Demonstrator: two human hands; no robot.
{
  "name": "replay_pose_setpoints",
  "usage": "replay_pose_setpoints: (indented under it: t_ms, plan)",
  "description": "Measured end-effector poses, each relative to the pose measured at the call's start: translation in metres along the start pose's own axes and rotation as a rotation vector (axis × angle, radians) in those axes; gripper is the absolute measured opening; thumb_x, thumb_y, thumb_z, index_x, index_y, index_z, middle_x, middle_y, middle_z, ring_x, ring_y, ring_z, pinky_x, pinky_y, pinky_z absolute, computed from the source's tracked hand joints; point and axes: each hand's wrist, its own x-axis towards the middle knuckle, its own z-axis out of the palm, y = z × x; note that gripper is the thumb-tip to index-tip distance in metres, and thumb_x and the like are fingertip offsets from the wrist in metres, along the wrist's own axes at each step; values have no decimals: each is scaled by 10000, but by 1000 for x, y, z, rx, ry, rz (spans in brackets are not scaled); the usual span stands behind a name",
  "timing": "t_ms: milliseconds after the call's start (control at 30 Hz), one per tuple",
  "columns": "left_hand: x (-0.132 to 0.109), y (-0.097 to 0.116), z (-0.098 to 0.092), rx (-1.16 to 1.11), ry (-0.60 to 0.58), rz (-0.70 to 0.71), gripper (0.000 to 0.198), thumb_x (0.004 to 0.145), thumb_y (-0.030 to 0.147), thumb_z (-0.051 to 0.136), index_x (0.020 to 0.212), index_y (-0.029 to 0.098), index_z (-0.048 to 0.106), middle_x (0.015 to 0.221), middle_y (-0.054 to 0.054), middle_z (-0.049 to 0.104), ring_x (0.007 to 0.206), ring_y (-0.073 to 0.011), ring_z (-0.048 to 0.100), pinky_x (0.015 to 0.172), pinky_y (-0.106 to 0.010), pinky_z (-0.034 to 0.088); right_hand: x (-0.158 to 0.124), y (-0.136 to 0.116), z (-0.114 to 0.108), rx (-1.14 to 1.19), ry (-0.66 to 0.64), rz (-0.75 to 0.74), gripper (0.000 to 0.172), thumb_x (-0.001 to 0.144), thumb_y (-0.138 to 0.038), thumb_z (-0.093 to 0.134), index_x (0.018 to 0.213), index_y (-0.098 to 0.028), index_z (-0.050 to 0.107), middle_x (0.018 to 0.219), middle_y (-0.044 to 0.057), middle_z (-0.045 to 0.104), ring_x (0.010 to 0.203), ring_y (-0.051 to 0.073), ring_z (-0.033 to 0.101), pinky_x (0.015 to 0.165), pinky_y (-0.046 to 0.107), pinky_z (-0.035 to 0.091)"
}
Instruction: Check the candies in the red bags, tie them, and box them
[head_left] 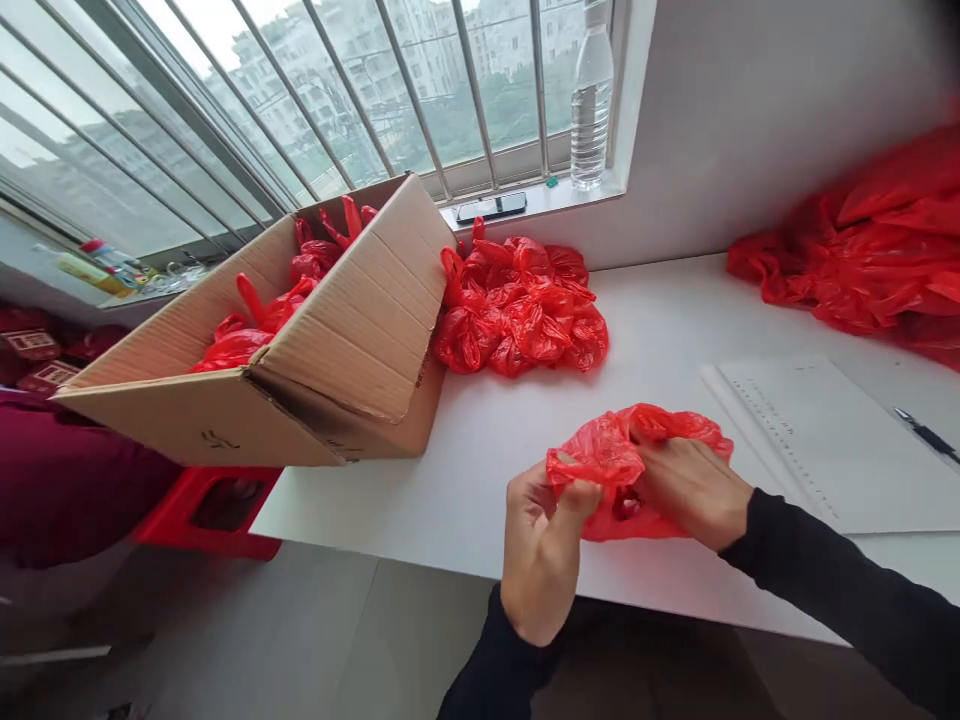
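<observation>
White tabletop point(660, 320) bearing tilted brown cardboard box point(360, 330); right of box, left hand point(540, 550) and right hand point(690, 490) gripping crumpled red plastic bag point(611, 450).

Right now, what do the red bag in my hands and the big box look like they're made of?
The red bag, pinched by the left hand and right hand, looks like thin plastic film: glossy, slightly see-through, finely crinkled. The box looks like brown corrugated cardboard, matte, with faint ribbing on its flaps.
</observation>
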Motion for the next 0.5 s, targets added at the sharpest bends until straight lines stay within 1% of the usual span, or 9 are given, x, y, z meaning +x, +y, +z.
replay_pose_setpoints:
  t_ms: [67,133,200,267,300,333,400,467,500]
  plan:
    - [0,1,-1,-20,71,47,287,939,313,611,677,197,603,759,-15,496,719,-156,477,717,-298,449,-3,7,2,-42,-45,-31,83,809,-148,571,822,-225,542,770,63,624,487,176,538,455,304,177]
    - [1,4,-2,-54,123,82,229,948,313,603,752,212,662,804,-26,550,784,-173,525,780,-317,460,-5,11,7,-64,-70,-54,58,886,-208,528,924,-227,567,813,72,633,477,170,518,451,312,170]
    - [2,9,-3,-99,137,100,200,948,318,602,800,226,701,789,-26,568,779,-174,532,799,-329,464,-6,10,12,-95,-81,-53,63,922,-221,507,905,-224,568,817,77,642,517,184,540,472,319,191]
    - [4,12,-5,-149,130,102,159,938,314,613,874,239,738,701,-7,530,703,-158,496,750,-314,458,-5,6,11,-126,-88,-36,79,932,-206,513,866,-220,555,809,72,653,570,201,577,504,320,214]
    - [5,13,-6,-170,127,101,144,931,310,622,943,248,753,649,9,495,656,-146,464,712,-300,447,-4,4,8,-130,-98,-20,67,939,-205,516,890,-219,559,803,64,660,598,210,601,515,316,224]
    - [6,13,-7,-184,125,98,170,927,306,630,1034,262,754,601,28,453,614,-135,425,671,-285,433,-2,1,2,-130,-111,3,64,957,-218,508,945,-217,570,799,55,670,625,220,625,522,311,231]
    - [6,12,-10,-192,142,91,276,918,298,649,1184,300,720,541,58,384,557,-122,355,595,-259,397,2,-4,-13,-152,-122,87,161,1008,-270,457,1106,-221,576,790,47,691,673,245,669,524,303,236]
    - [6,11,-12,-175,162,91,333,909,296,667,1240,327,696,525,73,348,528,-112,303,534,-240,361,3,-7,-28,-225,-97,197,275,1043,-318,394,1253,-230,546,800,58,711,700,272,695,515,306,227]
    - [5,10,-13,-159,165,90,349,907,297,673,1254,333,689,522,78,330,520,-109,290,514,-234,347,2,-9,-34,-271,-87,227,306,1043,-315,385,1298,-232,534,800,64,716,690,280,698,507,309,220]
